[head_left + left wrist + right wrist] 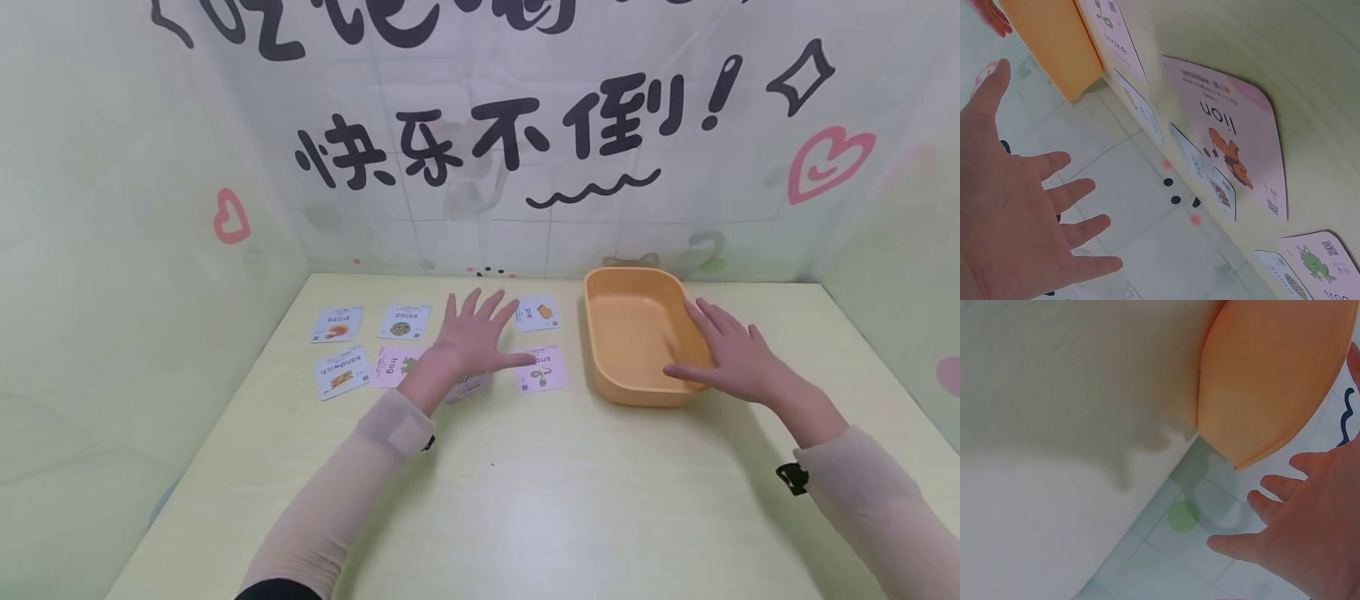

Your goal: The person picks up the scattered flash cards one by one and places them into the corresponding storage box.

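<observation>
My left hand [474, 337], fingers spread, hovers over picture cards on the table and holds nothing. Beneath it is a pink lion card [1210, 94], partly covered by the hand in the head view. Close by lie a pink snake card [542, 382], a pie card [537, 314] and a frog card [386, 372]. Behind the lion card, the left wrist view shows another card [1200, 172], its word unclear. On the right, my right hand [738, 358] has its fingers spread beside an orange plastic basket [637, 398], thumb over the near right rim; contact is unclear.
A pizza card [336, 325], a salad card [405, 322] and a sandwich card [343, 372] lie at the left of the pale wooden table [540, 492]. A printed white cloth [465, 242] hangs along the table's back edge, with curtains at both sides.
</observation>
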The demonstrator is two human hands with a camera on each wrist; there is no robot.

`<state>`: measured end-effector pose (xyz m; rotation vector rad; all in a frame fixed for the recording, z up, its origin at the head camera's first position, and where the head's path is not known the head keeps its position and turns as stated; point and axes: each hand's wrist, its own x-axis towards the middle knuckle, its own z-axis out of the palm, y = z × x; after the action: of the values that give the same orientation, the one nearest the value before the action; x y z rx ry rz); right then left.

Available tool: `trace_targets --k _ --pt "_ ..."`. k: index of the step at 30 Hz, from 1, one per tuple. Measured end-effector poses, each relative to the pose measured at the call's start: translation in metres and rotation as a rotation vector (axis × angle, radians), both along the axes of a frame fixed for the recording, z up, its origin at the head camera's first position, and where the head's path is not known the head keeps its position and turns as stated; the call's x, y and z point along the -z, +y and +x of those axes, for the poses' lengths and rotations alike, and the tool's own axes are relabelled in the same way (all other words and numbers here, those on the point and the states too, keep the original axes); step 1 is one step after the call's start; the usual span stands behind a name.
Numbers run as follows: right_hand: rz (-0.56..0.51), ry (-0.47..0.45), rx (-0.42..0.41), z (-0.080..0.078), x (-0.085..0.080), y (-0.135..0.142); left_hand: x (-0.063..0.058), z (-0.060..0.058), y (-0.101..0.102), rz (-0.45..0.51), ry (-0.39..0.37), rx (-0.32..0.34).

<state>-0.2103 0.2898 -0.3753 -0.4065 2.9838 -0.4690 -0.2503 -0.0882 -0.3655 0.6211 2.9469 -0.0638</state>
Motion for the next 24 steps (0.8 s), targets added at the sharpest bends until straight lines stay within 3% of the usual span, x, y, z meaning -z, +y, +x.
trace_targets --k 12,24 --pt "-0.007 -0.015 0.004 0.007 0.009 0.002 0.010 0.009 0.013 -0.018 -0.119 0.049" --pt "0.007 -0.008 -0.006 0.014 0.011 0.004 0.018 0.008 0.028 -0.094 -0.123 0.068"
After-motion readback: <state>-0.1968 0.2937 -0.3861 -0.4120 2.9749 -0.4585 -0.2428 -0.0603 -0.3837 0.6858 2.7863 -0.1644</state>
